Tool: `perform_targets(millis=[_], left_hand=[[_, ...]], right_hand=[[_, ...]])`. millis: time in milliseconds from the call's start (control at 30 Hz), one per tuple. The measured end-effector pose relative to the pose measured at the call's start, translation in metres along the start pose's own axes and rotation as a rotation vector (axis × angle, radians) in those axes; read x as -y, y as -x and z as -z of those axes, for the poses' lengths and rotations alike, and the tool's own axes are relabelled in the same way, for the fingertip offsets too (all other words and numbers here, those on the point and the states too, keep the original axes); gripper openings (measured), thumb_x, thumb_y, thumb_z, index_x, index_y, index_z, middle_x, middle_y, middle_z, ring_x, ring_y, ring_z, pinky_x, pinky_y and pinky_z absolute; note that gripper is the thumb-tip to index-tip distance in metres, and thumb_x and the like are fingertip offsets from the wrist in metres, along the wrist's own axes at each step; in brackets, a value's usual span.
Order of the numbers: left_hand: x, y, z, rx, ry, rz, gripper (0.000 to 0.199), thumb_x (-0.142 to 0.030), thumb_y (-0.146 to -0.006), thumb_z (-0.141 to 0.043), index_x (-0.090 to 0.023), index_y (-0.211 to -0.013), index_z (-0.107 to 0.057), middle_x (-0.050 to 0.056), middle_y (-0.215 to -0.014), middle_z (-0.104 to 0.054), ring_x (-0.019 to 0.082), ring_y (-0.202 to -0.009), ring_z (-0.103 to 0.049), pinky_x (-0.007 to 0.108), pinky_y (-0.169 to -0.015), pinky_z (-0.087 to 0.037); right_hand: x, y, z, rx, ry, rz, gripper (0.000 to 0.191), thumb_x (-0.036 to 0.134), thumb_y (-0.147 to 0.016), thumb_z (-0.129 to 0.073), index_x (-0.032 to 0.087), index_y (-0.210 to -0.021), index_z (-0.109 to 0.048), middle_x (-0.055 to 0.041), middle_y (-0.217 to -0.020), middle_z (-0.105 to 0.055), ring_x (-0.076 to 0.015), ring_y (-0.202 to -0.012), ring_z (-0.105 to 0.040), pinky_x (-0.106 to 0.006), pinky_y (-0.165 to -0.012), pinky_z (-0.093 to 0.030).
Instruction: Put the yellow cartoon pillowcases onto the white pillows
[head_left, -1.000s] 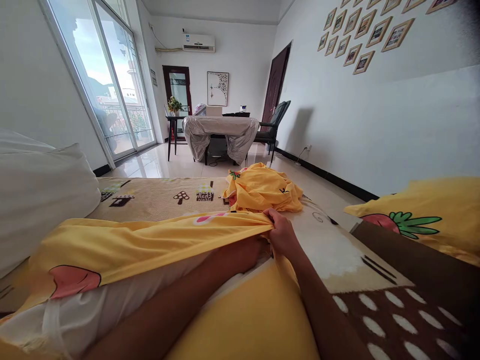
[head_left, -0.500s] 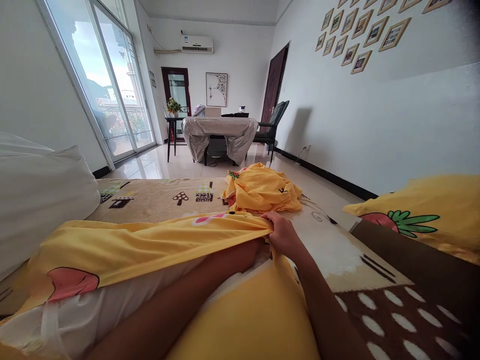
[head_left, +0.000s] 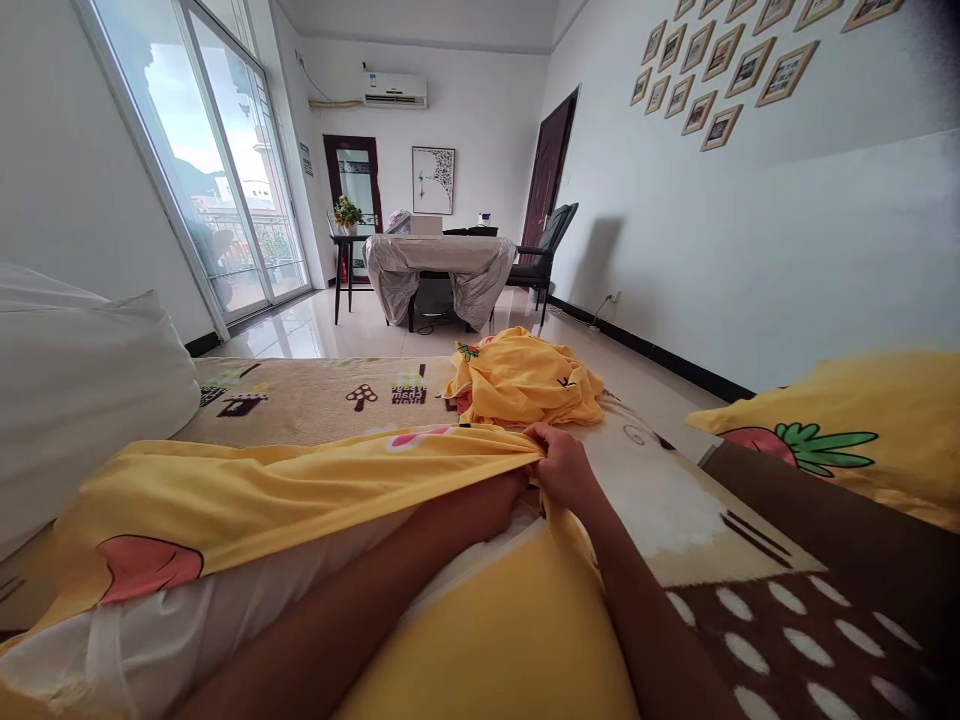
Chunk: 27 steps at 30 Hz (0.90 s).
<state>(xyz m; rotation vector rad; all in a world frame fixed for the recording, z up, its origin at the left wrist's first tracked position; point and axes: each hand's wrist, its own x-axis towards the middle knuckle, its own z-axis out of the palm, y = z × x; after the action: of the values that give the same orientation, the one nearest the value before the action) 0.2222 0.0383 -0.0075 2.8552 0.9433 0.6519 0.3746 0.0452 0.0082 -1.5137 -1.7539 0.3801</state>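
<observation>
The yellow cover (head_left: pixel 262 490) is spread partly over a white inner piece (head_left: pixel 172 645) on the patterned blanket (head_left: pixel 315 390). Its edge is pinched by the grip of the right hand (head_left: pixel 564 465). The left hand (head_left: pixel 495 500) is tucked beneath that edge; its fingers are hidden, so its grip cannot be told. At the left, a white pillow (head_left: pixel 82 370) is seen; beyond the right hand, a crumpled yellow cloth (head_left: pixel 529 380) is heaped. Farther off, a draped bench (head_left: pixel 442 255) and dark chair (head_left: pixel 551 245) are seen. Since a second ago, hands and cover are almost unmoved.
</observation>
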Motion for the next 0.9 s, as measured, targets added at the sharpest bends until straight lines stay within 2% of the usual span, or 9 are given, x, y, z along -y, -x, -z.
perform_targets(millis=[167,300,400,500,633,800,900], left_hand=[[-0.005,0.006,0.000,-0.074,-0.204,-0.069,0.036,-0.010,-0.083,-0.045,-0.015,-0.116,-0.057,0.014,-0.124,-0.058,0.027,-0.119,-0.052,0.041,-0.109,-0.034],[-0.001,0.006,-0.002,-0.151,-0.120,-0.138,0.030,-0.013,-0.084,-0.045,-0.018,-0.110,-0.058,0.011,-0.129,-0.055,0.024,-0.123,-0.048,0.035,-0.109,-0.034],[-0.001,0.005,0.001,-0.143,0.028,-0.124,0.028,-0.015,-0.086,-0.045,-0.019,-0.111,-0.058,0.009,-0.134,-0.051,0.022,-0.126,-0.045,0.032,-0.110,-0.033],[-0.004,0.005,0.008,-0.142,0.175,-0.071,0.028,-0.018,-0.088,-0.044,-0.023,-0.113,-0.057,0.005,-0.132,-0.054,0.020,-0.122,-0.048,0.032,-0.108,-0.035],[-0.005,0.005,0.013,-0.146,0.305,0.065,0.029,-0.027,-0.092,-0.039,-0.024,-0.114,-0.057,0.004,-0.125,-0.059,0.022,-0.115,-0.052,0.035,-0.105,-0.037],[0.001,0.005,0.004,-0.092,0.443,0.139,0.030,-0.032,-0.093,-0.039,-0.025,-0.112,-0.061,0.001,-0.126,-0.059,0.021,-0.118,-0.051,0.037,-0.107,-0.034],[0.003,0.004,0.000,-0.075,0.475,0.242,0.027,-0.033,-0.091,-0.045,-0.024,-0.108,-0.064,0.001,-0.121,-0.062,0.021,-0.114,-0.054,0.037,-0.106,-0.036]], right_hand=[[0.001,0.002,0.002,-0.048,-0.035,-0.006,0.032,0.016,-0.051,-0.046,0.015,-0.075,-0.067,-0.0026,-0.071,-0.068,-0.0167,-0.065,-0.057,-0.024,-0.061,-0.040],[0.003,0.003,0.004,-0.070,-0.026,0.006,0.032,0.016,-0.052,-0.047,0.016,-0.077,-0.067,-0.0026,-0.071,-0.068,-0.0167,-0.066,-0.057,-0.024,-0.061,-0.040],[0.003,0.002,0.004,-0.049,-0.005,-0.009,0.031,0.015,-0.052,-0.046,0.016,-0.076,-0.066,-0.0027,-0.070,-0.067,-0.0170,-0.067,-0.058,-0.024,-0.062,-0.039],[0.001,0.002,0.005,-0.032,0.026,-0.010,0.027,0.014,-0.053,-0.046,0.016,-0.073,-0.063,-0.0027,-0.070,-0.066,-0.0169,-0.067,-0.057,-0.024,-0.061,-0.038],[0.000,0.003,0.005,-0.007,0.057,-0.009,0.022,0.015,-0.054,-0.046,0.017,-0.071,-0.060,-0.0021,-0.069,-0.066,-0.0166,-0.065,-0.056,-0.024,-0.059,-0.036],[0.001,0.003,0.006,0.087,0.019,0.007,0.019,0.014,-0.058,-0.046,0.018,-0.073,-0.057,-0.0019,-0.071,-0.067,-0.0164,-0.067,-0.057,-0.023,-0.060,-0.035],[0.002,0.003,0.007,0.155,-0.015,0.041,0.017,0.016,-0.060,-0.046,0.018,-0.074,-0.056,-0.0018,-0.073,-0.066,-0.0161,-0.068,-0.057,-0.024,-0.061,-0.035]])
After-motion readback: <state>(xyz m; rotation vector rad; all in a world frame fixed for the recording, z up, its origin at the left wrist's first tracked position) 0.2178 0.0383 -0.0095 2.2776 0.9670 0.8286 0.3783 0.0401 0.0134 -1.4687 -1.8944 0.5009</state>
